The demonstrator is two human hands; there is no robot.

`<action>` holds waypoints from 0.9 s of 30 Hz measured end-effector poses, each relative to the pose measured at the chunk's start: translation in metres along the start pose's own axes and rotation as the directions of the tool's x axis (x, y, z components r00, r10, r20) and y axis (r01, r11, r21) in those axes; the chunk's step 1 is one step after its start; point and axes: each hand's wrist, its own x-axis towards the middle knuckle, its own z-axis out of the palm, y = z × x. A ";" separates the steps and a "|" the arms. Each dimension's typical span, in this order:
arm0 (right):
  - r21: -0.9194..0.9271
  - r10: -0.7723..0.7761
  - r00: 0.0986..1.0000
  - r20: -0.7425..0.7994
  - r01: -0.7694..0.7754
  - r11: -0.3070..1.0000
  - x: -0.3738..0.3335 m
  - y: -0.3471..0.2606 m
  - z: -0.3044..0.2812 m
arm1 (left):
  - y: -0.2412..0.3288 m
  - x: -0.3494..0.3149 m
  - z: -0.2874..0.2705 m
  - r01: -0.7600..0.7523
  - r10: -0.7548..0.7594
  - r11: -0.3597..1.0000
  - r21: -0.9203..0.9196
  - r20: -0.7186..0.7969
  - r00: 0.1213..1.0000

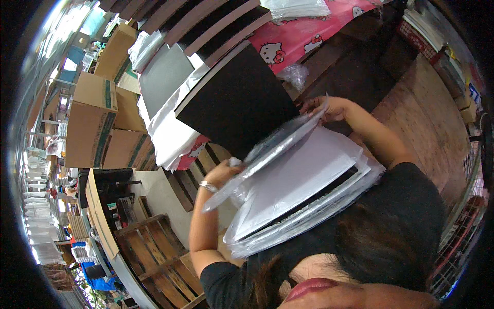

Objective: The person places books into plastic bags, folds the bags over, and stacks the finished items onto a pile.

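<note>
A clear plastic bag (285,141), long and narrow from this angle, stretches between my two hands. My left hand (224,174) is closed on its left end, a bracelet or watch at the wrist. At the far right end, my right hand (329,108) pinches the bag's edge. Whether anything lies inside the bag I cannot tell. Just beyond it is a thick black slab (242,95) with a pale edge, close to the bag. Nearer my body, a pile of white, plastic-covered flat packs (303,172) lies against my black shirt, with dark edges showing between layers.
Dark boards with brownish edges (206,23) rise at the top. A pink cartoon-print cloth (319,36) covers the surface behind. A grey board (167,77) lies on white sheets (167,136). Cardboard boxes (90,123) stand left, a wooden pallet (159,252) lower left, a red basket (419,36) far right.
</note>
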 end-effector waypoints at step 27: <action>-0.644 -0.691 0.622 0.368 0.707 0.293 0.033 -0.147 0.224 | 0.130 -0.064 0.036 -0.905 0.568 0.397 -0.155 -0.733 0.375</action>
